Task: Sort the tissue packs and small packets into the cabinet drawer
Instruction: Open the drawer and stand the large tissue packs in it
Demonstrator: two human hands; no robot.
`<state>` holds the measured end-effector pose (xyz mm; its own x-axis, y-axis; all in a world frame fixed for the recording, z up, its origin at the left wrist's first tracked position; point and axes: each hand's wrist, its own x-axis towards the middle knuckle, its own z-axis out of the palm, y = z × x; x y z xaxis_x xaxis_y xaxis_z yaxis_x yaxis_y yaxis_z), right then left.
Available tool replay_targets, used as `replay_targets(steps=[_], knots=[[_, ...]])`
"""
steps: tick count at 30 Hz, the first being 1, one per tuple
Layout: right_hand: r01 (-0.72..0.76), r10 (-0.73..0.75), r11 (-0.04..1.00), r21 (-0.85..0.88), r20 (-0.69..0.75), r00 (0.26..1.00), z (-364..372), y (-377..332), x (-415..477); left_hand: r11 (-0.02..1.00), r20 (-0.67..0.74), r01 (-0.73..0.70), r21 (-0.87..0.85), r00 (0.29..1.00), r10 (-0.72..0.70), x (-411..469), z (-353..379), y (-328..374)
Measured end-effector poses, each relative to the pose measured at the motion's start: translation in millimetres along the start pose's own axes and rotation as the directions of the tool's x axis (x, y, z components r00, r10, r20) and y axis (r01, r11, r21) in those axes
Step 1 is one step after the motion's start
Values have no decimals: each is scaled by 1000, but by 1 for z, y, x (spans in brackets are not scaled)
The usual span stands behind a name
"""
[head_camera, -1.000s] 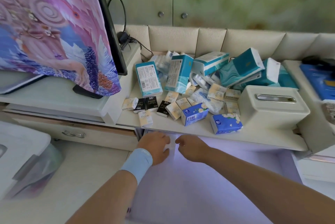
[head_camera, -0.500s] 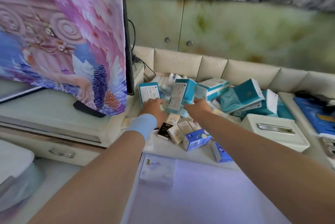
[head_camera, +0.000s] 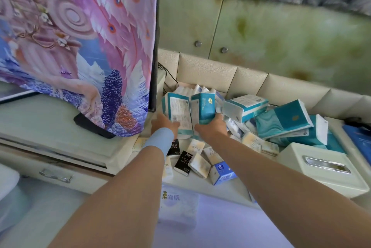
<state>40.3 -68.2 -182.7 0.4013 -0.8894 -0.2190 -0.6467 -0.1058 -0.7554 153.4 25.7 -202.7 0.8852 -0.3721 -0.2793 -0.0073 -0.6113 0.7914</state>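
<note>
Pick-up step of the sort, to judge from the layout. Clasped at its lower end by the left hand (head_camera: 165,125): an upright white-and-teal tissue pack (head_camera: 177,110), printed label toward the camera. Clasped likewise by the right hand (head_camera: 213,127): a teal tissue pack (head_camera: 202,108), side by side with the first and touching it, both at the left end of the heap on the counter (head_camera: 236,191). Fingers largely hidden behind the packs; grip read from the curled palms. Nearest the camera: the open drawer (head_camera: 220,231), lilac-lined, with one white tissue pack (head_camera: 177,207) lying at its far left. On the counter: larger teal packs (head_camera: 285,121) heaped to the right, small packets (head_camera: 200,160) scattered between the two forearms, a blue carton (head_camera: 222,170) near the edge, a white tissue-box holder (head_camera: 321,169) further right. Most of the sort, on this evidence, yet to do. Next move, as judged: draw both packs back over the small packets without sweeping any off, lower beside the white tissue pack, then let go. Calls for clearing the counter lip and keeping the soft packs level.
</note>
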Motion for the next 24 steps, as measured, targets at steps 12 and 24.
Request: replay_targets(steps=[12, 24], knots=[[155, -160, 971, 182, 15, 987, -63, 0, -58, 959, -21, -281, 28, 959, 281, -73, -28, 44], [141, -156, 986, 95, 179, 971, -133, 127, -176, 884, 498, -402, 238, 832, 245, -213, -44, -12]])
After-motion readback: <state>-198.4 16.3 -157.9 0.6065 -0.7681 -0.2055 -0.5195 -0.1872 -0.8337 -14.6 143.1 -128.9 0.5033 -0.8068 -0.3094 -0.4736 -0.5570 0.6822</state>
